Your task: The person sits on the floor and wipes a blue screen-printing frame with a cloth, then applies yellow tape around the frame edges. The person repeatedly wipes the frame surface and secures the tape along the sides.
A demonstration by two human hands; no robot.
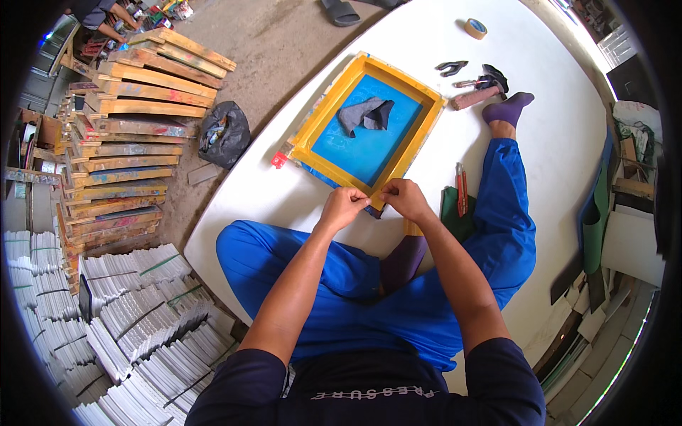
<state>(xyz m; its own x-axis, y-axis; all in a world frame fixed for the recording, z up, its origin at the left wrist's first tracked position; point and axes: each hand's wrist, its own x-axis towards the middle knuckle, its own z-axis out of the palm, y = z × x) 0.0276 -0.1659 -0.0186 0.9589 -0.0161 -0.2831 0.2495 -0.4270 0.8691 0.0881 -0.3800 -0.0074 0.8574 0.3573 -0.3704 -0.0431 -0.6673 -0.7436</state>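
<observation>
Evidently, the largest item is the white bench (561, 170), on which the person sits with legs bent. To its left stands a long row of wooden frames (153, 108), edges stained with paint. Below these, stacks of white sheets (153, 312) are bound with straps.

The yellow frame (414, 148) lies flat on the bench, directly in front of the person, set at a slant with one corner toward the body. Its blue panel (373, 145) fills the opening. A black bag (224, 135) sits on the floor between bench and row. A green piece (455, 216) lies by the right forearm. On the panel rests a crumpled grey cloth (364, 117).

Both hands meet at the near corner of the frame. The left hand (347, 205) has its grip pinched; the right hand (402, 197) likewise, just beside it. Whether anything thin is held between the fingertips cannot be told.

Beyond the frame's right corner lie a reddish roller (476, 98) and black pliers (452, 68). Red slim tools (462, 190) rest over the green piece. A tape roll (475, 28) lies near the far edge, well apart. A small red patch (278, 160) marks the left corner.
</observation>
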